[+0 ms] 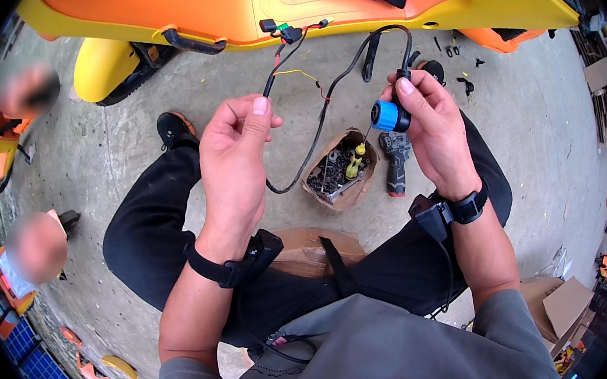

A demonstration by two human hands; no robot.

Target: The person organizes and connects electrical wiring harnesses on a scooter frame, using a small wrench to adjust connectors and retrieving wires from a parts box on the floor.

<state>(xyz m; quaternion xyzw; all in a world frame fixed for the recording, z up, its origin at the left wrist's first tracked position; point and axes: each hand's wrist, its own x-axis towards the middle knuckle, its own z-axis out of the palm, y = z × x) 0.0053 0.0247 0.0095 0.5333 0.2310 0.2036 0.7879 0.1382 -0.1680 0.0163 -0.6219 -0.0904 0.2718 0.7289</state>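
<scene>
Hands raised side by side over the lap: left hand (pixel 234 160) curled, pinching a black cable (pixel 324 106); right hand (pixel 431 132) closed around a blue round plug (pixel 387 115) at that cable's end. Hung looping above a box of screws (pixel 338 171) on the floor.

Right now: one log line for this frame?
left hand: holds black cable | right hand: grips blue plug | screw box on floor

Black wire harness (pixel 312 133) with blue round connector (pixel 387 116)

Thin black cable, looped in mid-air above the concrete floor; one end carries a cylindrical blue connector with black collar, tilted, the other runs up to small black, green and red plugs at the orange-yellow body's edge. Red and yellow strands branch off midway.
</scene>
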